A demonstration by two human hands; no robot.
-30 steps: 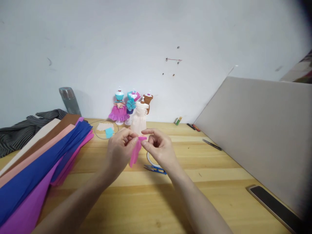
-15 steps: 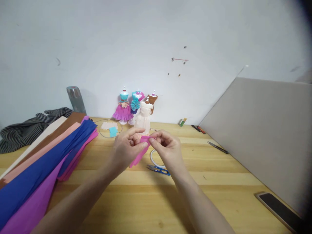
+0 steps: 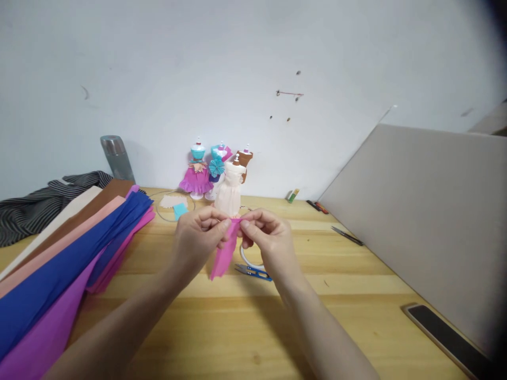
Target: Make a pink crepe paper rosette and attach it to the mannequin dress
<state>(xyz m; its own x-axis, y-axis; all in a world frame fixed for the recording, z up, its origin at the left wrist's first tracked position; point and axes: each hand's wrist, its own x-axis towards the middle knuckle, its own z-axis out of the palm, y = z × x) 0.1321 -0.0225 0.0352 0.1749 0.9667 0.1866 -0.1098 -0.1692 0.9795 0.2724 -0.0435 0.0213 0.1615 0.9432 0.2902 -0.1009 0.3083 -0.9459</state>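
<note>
In the head view, the pink paper strip (image 3: 225, 254) is held above the wooden surface (image 3: 190, 338), in front of the dress form in the cream dress (image 3: 228, 195). The left hand (image 3: 197, 236) pinches the strip's upper end between thumb and forefinger; the right hand (image 3: 270, 236) pinches the same end from the other side. From there its long axis runs downward, slanting slightly left and toward the wearer, its ragged lower end pointing down. Blue-handled thread snips (image 3: 254, 272) lie to its right, beside a white ring (image 3: 243, 254).
</note>
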